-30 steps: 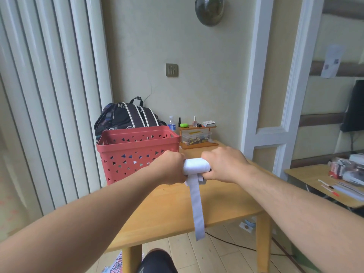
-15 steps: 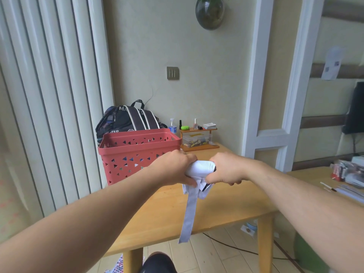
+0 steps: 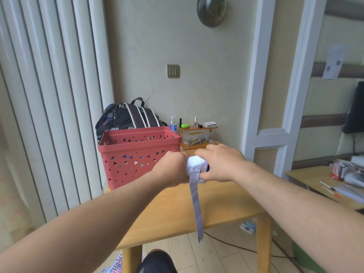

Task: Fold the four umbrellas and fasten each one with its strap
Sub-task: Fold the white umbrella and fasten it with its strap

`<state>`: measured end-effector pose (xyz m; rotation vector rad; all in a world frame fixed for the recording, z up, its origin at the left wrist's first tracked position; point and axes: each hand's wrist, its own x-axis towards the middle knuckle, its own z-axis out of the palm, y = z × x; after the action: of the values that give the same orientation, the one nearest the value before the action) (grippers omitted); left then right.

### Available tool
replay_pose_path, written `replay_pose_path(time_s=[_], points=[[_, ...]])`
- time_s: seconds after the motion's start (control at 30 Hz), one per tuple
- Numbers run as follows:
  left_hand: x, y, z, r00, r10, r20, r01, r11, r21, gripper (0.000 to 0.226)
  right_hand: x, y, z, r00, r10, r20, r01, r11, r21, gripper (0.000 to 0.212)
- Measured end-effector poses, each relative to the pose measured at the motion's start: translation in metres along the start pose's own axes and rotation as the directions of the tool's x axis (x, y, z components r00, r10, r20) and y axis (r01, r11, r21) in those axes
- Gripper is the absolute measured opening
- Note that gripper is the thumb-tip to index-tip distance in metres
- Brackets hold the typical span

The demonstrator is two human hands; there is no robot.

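- Above the light wooden table (image 3: 171, 211), both hands meet around a white folded umbrella (image 3: 196, 164), held in the air over the tabletop.
- The left hand (image 3: 173, 166) is clenched round the umbrella's left end, knuckles up.
- The right hand (image 3: 220, 162) grasps the right end, fingers curled over the top and thumb underneath.
- A pale lavender strap (image 3: 196, 205) hangs loose from the umbrella, straight down past the table's front edge.
- On the table's left part stands a red plastic basket (image 3: 137, 154) with triangular holes; something coloured shows through them, too small to identify.
- Behind the basket a dark backpack (image 3: 128, 117) with light stripes leans near the wall.
- Beside it sits a small wooden shelf (image 3: 199, 137) carrying small bottles and a clear box.
- White vertical blinds (image 3: 49, 95) fill the left side of the room.
- On the beige wall are a brass-coloured switch plate (image 3: 173, 70) and a round glass wall vase (image 3: 211, 10).
- At the right edge a second table (image 3: 307, 176) holds pens and clutter.
- Pale wood flooring (image 3: 222, 253) shows below, with a dark cable across it.
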<state>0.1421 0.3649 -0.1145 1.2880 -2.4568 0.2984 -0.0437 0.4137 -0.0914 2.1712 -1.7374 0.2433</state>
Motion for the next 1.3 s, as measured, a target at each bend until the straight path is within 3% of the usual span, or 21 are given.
replay_pose_path(time_s=[0.2,0.33,0.47,0.57,0.63,0.8,0.93,1.1,1.3], points=[[-0.002,-0.001,0.0,0.995,-0.037,0.089,0.046,0.994,-0.099,0.045,0.0,-0.003,0.01,0.997,-0.018,-0.078,0.012,0.997,-0.08,0.044],[-0.004,-0.002,-0.002,0.99,-0.018,0.14,0.039,0.988,-0.152,0.048,-0.003,-0.002,0.01,0.995,-0.052,-0.087,0.043,0.994,-0.103,0.032],[-0.006,-0.006,-0.011,0.97,0.017,0.244,0.032,0.98,-0.198,0.069,-0.004,-0.004,0.005,0.993,-0.056,-0.106,0.038,0.986,-0.163,0.025],[-0.007,-0.007,-0.017,0.952,0.064,0.299,0.043,0.939,-0.34,0.073,-0.004,-0.006,0.004,0.997,-0.038,-0.066,0.026,0.983,-0.184,0.023],[-0.006,-0.005,-0.02,0.964,0.088,0.252,0.029,0.906,-0.423,0.08,-0.004,-0.008,0.002,0.998,-0.017,-0.052,0.007,0.984,-0.179,0.024],[0.003,-0.006,-0.02,0.988,0.092,0.125,-0.063,0.975,-0.212,0.094,-0.005,-0.012,0.001,0.999,0.018,-0.029,-0.022,0.99,-0.136,0.032],[-0.001,-0.007,-0.016,0.987,0.118,0.109,-0.115,0.993,-0.03,0.071,-0.007,-0.008,-0.001,0.996,0.08,0.034,-0.079,0.996,-0.04,0.033],[-0.007,-0.001,-0.005,0.994,0.104,-0.029,-0.1,0.988,0.119,0.054,-0.007,-0.008,-0.003,0.989,0.1,0.111,-0.107,0.993,0.051,0.026],[-0.008,0.002,-0.006,0.992,0.085,-0.095,-0.069,0.984,0.163,0.024,-0.008,-0.006,-0.006,0.955,0.122,0.27,-0.213,0.916,0.339,0.023]])
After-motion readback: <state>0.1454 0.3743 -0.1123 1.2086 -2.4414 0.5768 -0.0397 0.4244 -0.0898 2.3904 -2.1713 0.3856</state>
